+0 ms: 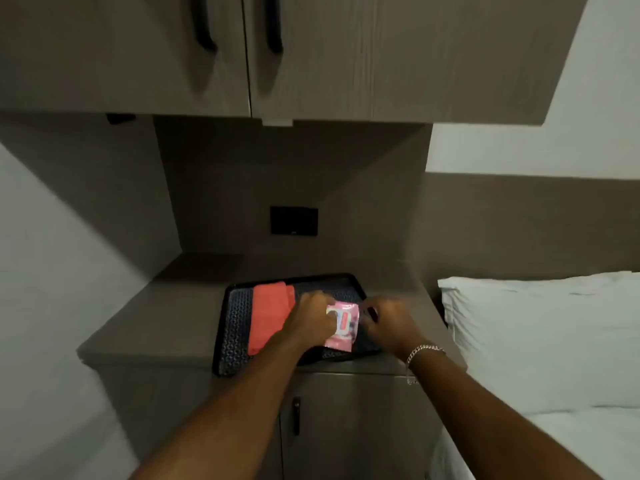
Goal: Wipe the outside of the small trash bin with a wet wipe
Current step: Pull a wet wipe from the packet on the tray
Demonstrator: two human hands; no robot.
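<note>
A pink wet wipe pack lies on a black tray on the bedside cabinet top. My left hand grips the pack's left side, thumb near its white flap. My right hand, with a silver bracelet on the wrist, touches the pack's right edge with fingers curled; the frame is blurred and its exact grip is unclear. No trash bin is in view.
A folded red cloth lies on the tray's left part. Overhead cupboards with black handles hang above. A bed with a white pillow stands to the right. A cabinet door is below the counter.
</note>
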